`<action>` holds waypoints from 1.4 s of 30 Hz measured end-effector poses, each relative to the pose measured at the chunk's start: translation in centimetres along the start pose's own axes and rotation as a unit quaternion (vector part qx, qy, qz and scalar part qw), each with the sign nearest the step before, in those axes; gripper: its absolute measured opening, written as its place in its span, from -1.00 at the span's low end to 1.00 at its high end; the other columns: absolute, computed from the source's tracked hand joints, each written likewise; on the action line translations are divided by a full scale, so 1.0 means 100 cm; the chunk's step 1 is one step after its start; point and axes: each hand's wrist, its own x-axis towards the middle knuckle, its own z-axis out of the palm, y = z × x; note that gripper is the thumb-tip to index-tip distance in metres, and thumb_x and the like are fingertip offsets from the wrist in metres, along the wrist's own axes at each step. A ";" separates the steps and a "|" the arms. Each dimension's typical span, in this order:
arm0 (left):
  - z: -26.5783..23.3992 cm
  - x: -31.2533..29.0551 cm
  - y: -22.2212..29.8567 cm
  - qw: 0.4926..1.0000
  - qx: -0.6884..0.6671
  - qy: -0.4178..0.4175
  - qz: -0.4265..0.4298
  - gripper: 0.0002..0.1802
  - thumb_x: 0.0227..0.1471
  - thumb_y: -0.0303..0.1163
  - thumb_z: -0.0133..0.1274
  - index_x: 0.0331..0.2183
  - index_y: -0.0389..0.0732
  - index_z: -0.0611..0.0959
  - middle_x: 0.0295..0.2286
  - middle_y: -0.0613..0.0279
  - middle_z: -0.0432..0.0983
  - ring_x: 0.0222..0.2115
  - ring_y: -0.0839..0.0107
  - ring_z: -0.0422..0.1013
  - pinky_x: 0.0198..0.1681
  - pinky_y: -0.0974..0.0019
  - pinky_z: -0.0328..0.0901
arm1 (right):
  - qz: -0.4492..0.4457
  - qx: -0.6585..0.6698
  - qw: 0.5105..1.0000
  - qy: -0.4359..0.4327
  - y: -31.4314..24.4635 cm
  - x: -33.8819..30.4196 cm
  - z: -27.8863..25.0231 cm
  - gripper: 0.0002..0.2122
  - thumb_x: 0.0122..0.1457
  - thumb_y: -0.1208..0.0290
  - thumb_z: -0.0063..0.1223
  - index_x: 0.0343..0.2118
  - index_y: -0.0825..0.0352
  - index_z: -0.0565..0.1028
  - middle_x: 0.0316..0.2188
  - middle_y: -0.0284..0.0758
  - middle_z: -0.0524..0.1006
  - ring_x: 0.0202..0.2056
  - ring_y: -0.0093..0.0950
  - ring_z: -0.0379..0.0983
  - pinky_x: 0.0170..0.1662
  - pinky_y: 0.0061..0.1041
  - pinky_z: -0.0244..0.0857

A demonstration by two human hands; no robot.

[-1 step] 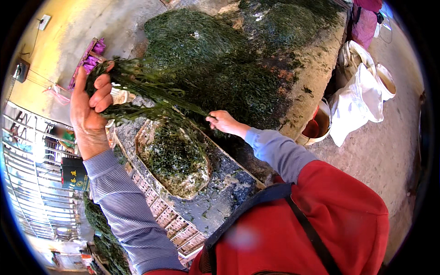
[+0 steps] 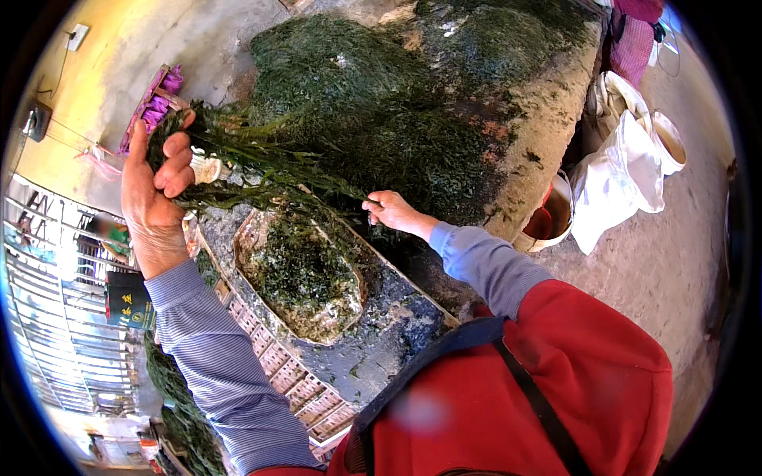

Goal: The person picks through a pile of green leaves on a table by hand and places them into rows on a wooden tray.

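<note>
Look at the left of your frame, a little below mid-height: you have writing on a dark, boxy container (image 2: pixel 128 290). Pale gold characters run in a row across the lower part of the face turned toward you, with a smaller mark of like colour above them. They are too small and blurred for you to make out with certainty. You can read nothing else in view.
</note>
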 end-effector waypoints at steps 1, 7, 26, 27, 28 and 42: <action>-0.015 -0.001 -0.007 1.000 0.018 0.009 0.000 -0.41 0.19 -0.08 -0.22 -0.08 -0.51 0.33 -0.62 0.39 0.22 -0.80 0.72 -0.04 -0.84 0.62 -0.13 | -0.014 0.024 1.000 -0.006 0.000 -0.003 -0.003 -0.81 0.20 0.42 -0.11 -0.45 0.44 0.42 -0.68 -0.25 0.46 -0.56 -0.48 0.48 -0.45 -0.48 0.37; -0.036 -0.008 -0.135 0.979 -0.060 0.062 -0.182 -0.43 0.15 0.01 -0.17 -0.20 -0.39 0.45 -0.65 0.41 0.27 -0.81 0.71 -0.03 -0.81 0.60 -0.16 | -0.182 -0.316 0.928 0.072 -0.053 0.020 -0.052 -0.82 -0.09 0.47 -0.05 -0.69 0.47 0.46 -0.53 -0.09 0.46 -0.42 -0.14 0.46 -0.41 -0.19 0.39; -0.032 0.053 -0.165 0.964 -0.185 0.156 -0.112 -0.84 0.11 -0.54 -0.22 -0.27 -0.42 0.39 -0.64 0.40 0.23 -0.72 0.62 0.05 -0.72 0.52 0.04 | -0.228 -0.383 0.882 0.155 -0.067 -0.020 -0.046 -0.63 0.04 0.55 -0.16 -0.04 0.49 0.20 -0.68 -0.31 0.44 -0.69 -0.34 0.42 -0.64 -0.30 0.29; -0.035 0.052 -0.150 0.959 -0.219 0.144 -0.107 -0.83 0.11 -0.57 -0.25 -0.26 -0.44 0.37 -0.64 0.38 0.22 -0.72 0.63 0.05 -0.72 0.51 0.02 | -0.168 -0.420 0.880 0.147 -0.038 -0.018 -0.050 -0.64 0.07 0.57 -0.17 -0.04 0.50 0.19 -0.67 -0.28 0.43 -0.71 -0.36 0.39 -0.67 -0.31 0.28; -0.041 0.052 -0.136 0.958 -0.241 0.120 -0.098 -0.81 0.11 -0.57 -0.27 -0.23 -0.45 0.36 -0.63 0.38 0.21 -0.72 0.63 0.05 -0.70 0.52 0.02 | -0.174 -0.455 0.858 0.164 -0.006 -0.021 -0.059 -0.65 0.08 0.57 -0.19 -0.03 0.50 0.19 -0.64 -0.28 0.43 -0.73 -0.35 0.37 -0.68 -0.32 0.27; -0.041 0.023 -0.152 0.956 -0.280 -0.034 -0.083 -0.66 0.19 -0.43 -0.24 -0.04 -0.41 0.29 -0.19 -0.07 0.43 -0.66 0.63 0.12 -0.64 0.56 0.15 | -0.233 -0.094 0.967 -0.026 -0.133 -0.039 0.013 -0.65 0.03 0.24 0.12 -0.25 0.45 0.42 -0.34 -0.04 0.50 -0.31 -0.23 0.50 -0.28 -0.34 0.39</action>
